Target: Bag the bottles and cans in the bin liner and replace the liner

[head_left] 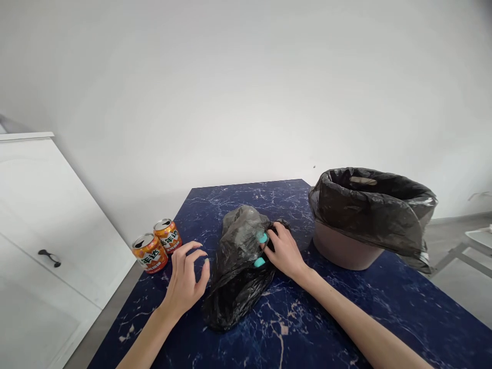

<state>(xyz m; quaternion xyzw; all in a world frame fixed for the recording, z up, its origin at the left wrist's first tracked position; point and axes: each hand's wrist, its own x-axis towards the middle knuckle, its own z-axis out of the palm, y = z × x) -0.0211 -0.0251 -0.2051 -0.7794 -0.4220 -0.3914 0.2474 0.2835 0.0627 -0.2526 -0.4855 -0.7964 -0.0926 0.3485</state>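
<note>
A crumpled black plastic bag [240,256] lies on the dark blue marbled tabletop in front of me. My right hand [285,252] is on the bag's right side, its fingers curled into the film. Beside those fingertips show two small teal pieces, an upper one [262,238] and a lower one [260,262]; what they belong to is hidden. My left hand [187,277] hovers left of the bag with fingers apart and bent, holding nothing. Close beyond it stand two opened orange drink cans, a front can [149,253] and a rear can [168,236].
At the right of the table [284,338] stands a brownish bin [342,248], lined with a black bag [369,205] folded over its rim. A white cabinet [46,215] is at the left. Behind the table rises a white wall [246,92].
</note>
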